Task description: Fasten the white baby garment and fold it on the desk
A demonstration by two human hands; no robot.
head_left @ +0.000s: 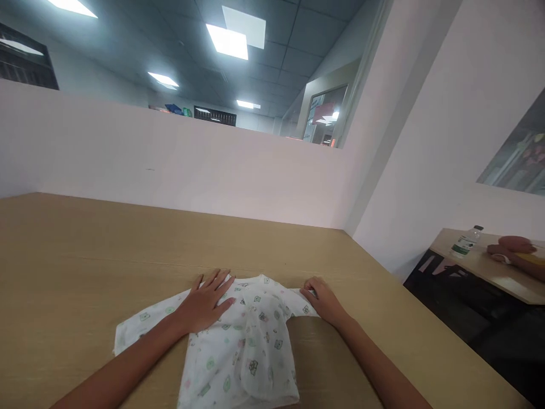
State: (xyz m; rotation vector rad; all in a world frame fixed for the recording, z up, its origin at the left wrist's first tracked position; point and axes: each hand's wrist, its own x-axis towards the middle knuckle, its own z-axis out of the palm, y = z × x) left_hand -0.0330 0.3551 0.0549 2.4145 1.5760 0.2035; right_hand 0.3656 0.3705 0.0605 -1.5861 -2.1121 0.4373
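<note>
Smoothing stage, I'd say — my small white cotton baby shirt with little printed animals [247,346] lies flat on the light wooden counter [63,255], right in front of me. My left hand [206,301] presses open-palmed on its shoulder; my right hand [323,301] pinches the right sleeve end. Collar points away from me, hem toward me — body runs near-to-far, sleeves spread sideways. Probably needs that sleeve folded inward.

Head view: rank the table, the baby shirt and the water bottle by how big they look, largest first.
1. Table
2. Baby shirt
3. Water bottle, though it stands far off on another table, so it looks smaller than it would up close.
</note>
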